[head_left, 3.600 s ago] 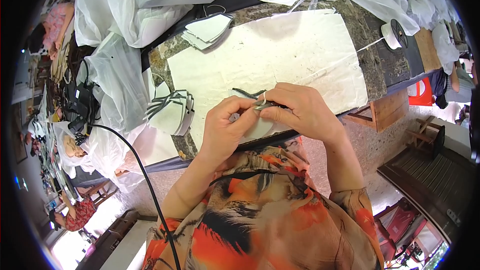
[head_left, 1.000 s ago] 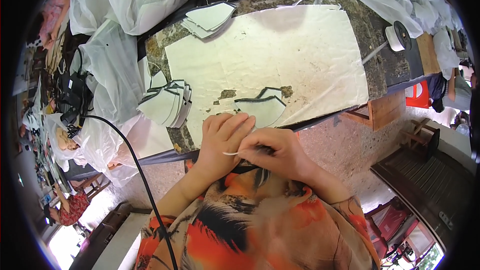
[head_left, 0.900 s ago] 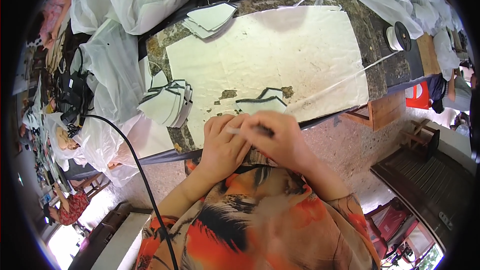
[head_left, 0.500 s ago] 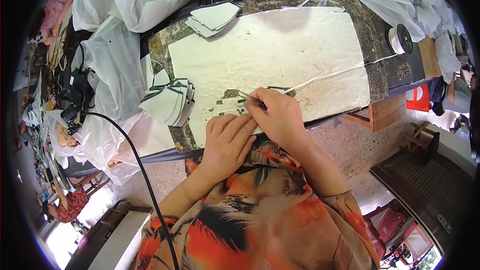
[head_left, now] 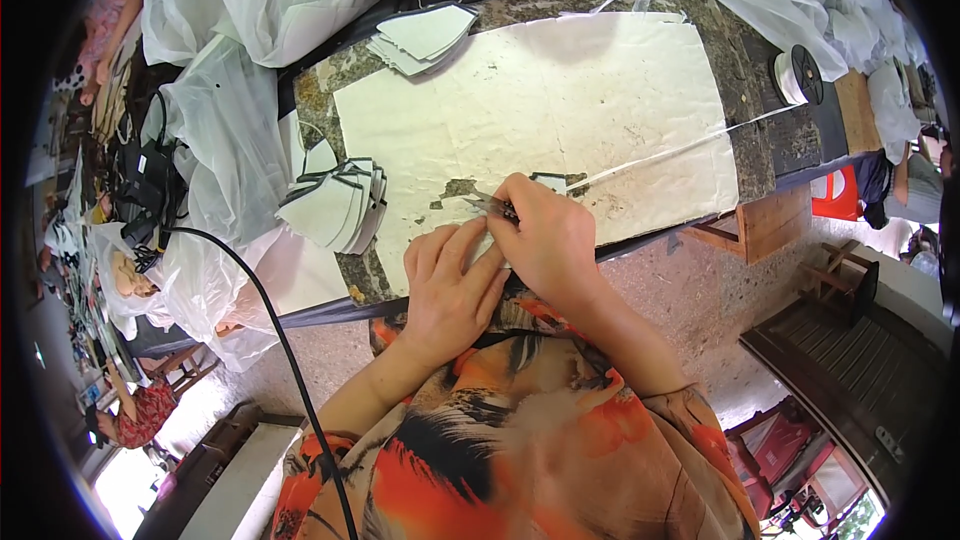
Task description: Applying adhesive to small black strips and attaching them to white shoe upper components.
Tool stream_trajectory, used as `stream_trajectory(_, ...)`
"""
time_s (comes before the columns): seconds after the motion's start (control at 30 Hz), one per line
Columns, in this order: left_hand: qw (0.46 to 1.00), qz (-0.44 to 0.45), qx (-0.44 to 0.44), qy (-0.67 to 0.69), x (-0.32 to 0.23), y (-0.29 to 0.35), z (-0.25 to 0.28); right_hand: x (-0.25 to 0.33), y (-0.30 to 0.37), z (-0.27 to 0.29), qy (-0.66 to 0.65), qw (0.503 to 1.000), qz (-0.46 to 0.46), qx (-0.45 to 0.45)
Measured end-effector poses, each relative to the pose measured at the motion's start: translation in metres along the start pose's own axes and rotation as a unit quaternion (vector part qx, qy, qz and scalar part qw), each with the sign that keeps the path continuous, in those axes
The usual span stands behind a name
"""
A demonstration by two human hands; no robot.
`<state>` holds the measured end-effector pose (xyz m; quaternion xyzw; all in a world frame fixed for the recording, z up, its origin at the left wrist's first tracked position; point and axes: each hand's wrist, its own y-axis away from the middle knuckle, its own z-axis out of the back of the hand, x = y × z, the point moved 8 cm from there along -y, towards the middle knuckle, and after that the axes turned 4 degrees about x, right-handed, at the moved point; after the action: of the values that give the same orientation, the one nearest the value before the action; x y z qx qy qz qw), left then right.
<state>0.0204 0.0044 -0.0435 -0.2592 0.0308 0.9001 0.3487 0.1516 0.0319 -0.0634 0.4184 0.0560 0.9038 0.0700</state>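
1. No words, numbers or signs can be read;
2. black box (head_left: pixel 152 182) at far left: a small pale mark (head_left: pixel 144 167), too small to read;
3. dark slatted furniture (head_left: pixel 835 355) at lower right: a small pale plate (head_left: pixel 889 442), unreadable.

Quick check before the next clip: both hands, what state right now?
Left hand: open, palm down; whatever lies under it is mostly hidden.
Right hand: closed on a small dark pointed tool, exact kind unclear.

floor (head_left: pixel 668 290): speckled | right: red stool (head_left: pixel 838 195), dark slatted bench (head_left: pixel 845 355) | lower left: bright light (head_left: pixel 130 480)
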Motion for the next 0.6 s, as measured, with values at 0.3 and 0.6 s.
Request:
stream_trajectory(0.3, 0.999, 0.022, 0.018, -0.029, 0.002, -0.004, -0.002, 0.003, 0.001, -0.001, 0.018, 1.000, 0.014, 0.002)
stream_trajectory(0.6, 0.998, 0.027, 0.030, -0.044, 0.002, -0.006, -0.001, -0.010, -0.001, 0.029, 0.004, 0.999, -0.026, 0.032)
